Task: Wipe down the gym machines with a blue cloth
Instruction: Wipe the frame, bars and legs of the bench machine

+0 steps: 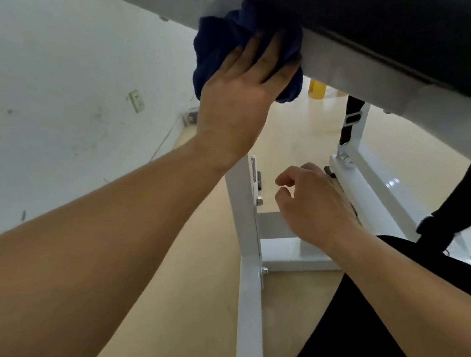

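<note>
Left hand (235,98) lies flat, fingers straight, squashing the bunched blue cloth (220,43) against the white bar (352,66); right hand (311,205) hangs loosely curled, empty.

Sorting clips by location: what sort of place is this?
Probably a gym or exercise room: a white metal machine frame standing on a beige floor, a black pad on its upper beam, and a left hand pressing a blue cloth to that beam.

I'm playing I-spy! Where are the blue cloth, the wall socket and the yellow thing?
blue cloth (211,48): head view, bunched folds left of the fingers.
wall socket (136,100): head view, middle of its white faceplate.
yellow thing (317,89): head view, its side, under the beam.
</note>
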The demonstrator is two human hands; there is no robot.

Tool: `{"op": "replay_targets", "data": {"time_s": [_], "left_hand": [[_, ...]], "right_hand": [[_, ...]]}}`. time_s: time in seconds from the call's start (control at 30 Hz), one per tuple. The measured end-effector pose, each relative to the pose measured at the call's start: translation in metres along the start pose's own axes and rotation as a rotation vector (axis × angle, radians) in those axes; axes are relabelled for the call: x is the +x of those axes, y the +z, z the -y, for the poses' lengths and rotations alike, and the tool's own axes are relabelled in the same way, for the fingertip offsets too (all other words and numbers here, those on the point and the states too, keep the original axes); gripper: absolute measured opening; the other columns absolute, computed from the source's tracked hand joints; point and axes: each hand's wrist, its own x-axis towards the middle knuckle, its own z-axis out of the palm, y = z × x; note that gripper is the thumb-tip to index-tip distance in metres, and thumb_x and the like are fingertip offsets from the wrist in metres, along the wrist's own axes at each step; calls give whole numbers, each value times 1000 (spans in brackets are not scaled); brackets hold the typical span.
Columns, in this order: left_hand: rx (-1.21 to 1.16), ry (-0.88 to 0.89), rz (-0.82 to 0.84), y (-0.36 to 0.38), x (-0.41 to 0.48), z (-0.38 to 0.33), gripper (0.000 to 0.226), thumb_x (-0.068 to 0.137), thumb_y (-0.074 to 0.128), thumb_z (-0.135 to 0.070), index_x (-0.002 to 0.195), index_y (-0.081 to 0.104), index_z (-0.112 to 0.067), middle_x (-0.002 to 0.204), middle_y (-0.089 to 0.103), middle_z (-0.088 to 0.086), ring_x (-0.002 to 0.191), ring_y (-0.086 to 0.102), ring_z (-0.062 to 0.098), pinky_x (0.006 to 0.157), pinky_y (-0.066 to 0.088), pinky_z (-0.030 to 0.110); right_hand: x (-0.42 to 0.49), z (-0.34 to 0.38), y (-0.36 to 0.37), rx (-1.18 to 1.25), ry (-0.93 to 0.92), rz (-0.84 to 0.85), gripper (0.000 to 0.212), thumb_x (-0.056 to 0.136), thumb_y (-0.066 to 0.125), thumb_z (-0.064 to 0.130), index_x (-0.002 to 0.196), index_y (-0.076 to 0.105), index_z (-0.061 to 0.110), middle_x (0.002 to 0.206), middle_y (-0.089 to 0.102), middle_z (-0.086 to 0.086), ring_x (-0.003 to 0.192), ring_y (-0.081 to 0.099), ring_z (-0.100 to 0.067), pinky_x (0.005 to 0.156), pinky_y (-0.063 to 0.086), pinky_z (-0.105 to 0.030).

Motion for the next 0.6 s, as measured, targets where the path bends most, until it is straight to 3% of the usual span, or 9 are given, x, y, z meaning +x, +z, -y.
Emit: {"op": "replay_targets", "data": {"time_s": [0.13, 0.3, 0.47, 0.6], "left_hand": [[-75, 87, 26, 12, 5, -33, 46, 88, 46, -1, 122, 69, -23, 131, 65, 3, 117, 64, 26, 85, 58, 38], [-145, 131, 52, 23, 20, -65, 54, 87, 35, 0, 126, 65, -22, 132, 64, 3, 116, 63, 27, 92, 53, 38], [-123, 37, -12, 29, 10, -76, 49, 89, 41, -3, 127, 64, -23, 136, 61, 4, 122, 59, 30, 103, 48, 44], [-243, 70, -41, 39, 21, -107, 48, 82, 51, 0, 120, 69, -22, 126, 67, 2, 114, 65, 27, 99, 50, 40]], "right_hand": [[-9, -17, -2, -34, 35, 21, 28, 97, 46, 27, 120, 63, 25, 121, 54, 5, 106, 55, -16, 91, 46, -34], [-20, -45, -9, -61, 118, -1, 24, 96, 46, 28, 114, 63, 28, 119, 52, 9, 107, 53, -14, 89, 43, -30], [-25, -68, -21, -120, 145, -18, 23, 96, 46, 28, 110, 64, 28, 117, 52, 8, 105, 52, -15, 85, 41, -32], [-24, -82, -21, -111, 196, -29, 24, 95, 47, 28, 113, 63, 29, 120, 53, 7, 102, 52, -13, 81, 40, -32]]}}
